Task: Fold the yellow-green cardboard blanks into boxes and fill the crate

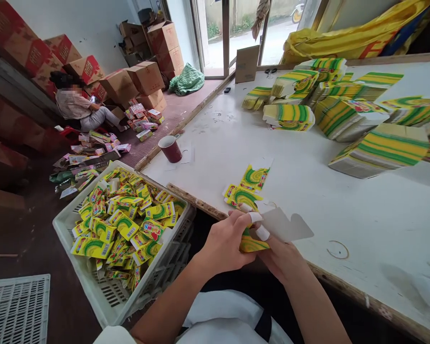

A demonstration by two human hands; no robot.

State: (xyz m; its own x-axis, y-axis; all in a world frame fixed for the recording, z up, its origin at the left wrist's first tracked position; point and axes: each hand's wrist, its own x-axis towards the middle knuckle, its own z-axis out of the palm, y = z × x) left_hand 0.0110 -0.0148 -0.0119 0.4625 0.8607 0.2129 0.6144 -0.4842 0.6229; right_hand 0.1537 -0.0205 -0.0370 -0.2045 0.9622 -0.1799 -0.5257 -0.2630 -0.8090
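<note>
Close together at the table's front edge, my left hand [226, 241] and my right hand [281, 253] are closed on one small yellow-green carton [252, 244]. White tape wraps some of the fingertips. A grey-white flap of card [284, 224] sticks out to the right above my right hand. Just beyond the hands, two flat printed carton blanks [254, 177] lie on the white table [215, 148]. Part of the held carton is hidden behind the fingers.
A white plastic crate [66, 234] full of small folded cartons [123, 222] stands left of the table. A red mug [170, 149] sits near the table's left edge. Bundled blanks [380, 150] are stacked at the far right. Another person [80, 105] sits among boxes on the floor.
</note>
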